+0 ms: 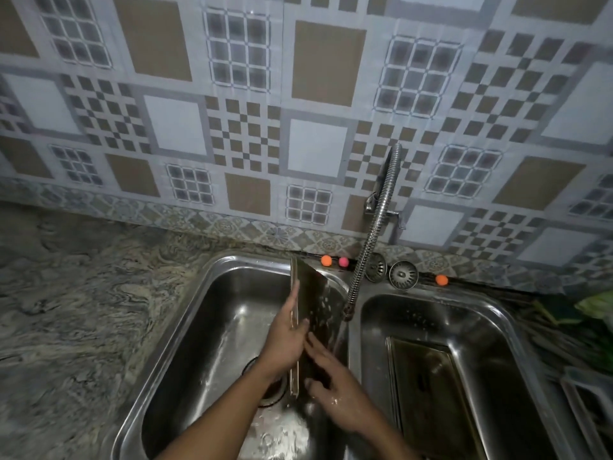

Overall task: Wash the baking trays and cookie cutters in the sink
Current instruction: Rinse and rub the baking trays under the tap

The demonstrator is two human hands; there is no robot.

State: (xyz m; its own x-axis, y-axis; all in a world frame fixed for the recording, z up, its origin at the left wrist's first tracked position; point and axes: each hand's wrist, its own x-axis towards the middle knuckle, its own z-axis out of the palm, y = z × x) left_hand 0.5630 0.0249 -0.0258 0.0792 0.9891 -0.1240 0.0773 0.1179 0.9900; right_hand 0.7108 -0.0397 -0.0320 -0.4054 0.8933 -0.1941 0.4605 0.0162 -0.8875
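A metal baking tray [315, 293] stands on edge in the left sink basin [212, 327], under the running water from the flexible tap hose [368, 247]. My left hand [285, 340] holds the tray's left rim, thumb over the edge. The fingers of my right hand [338, 390] lie spread on the tray's wet inner face. A second baking tray [431, 393] lies flat in the right sink basin [491, 330]. No cookie cutters are visible.
Two sink strainers [403, 275] and three small coloured balls [326, 260] sit on the sink's back ledge. A marbled stone counter [66, 310] lies to the left. Green leaves [593, 307] and a rack [587, 403] are at the right edge.
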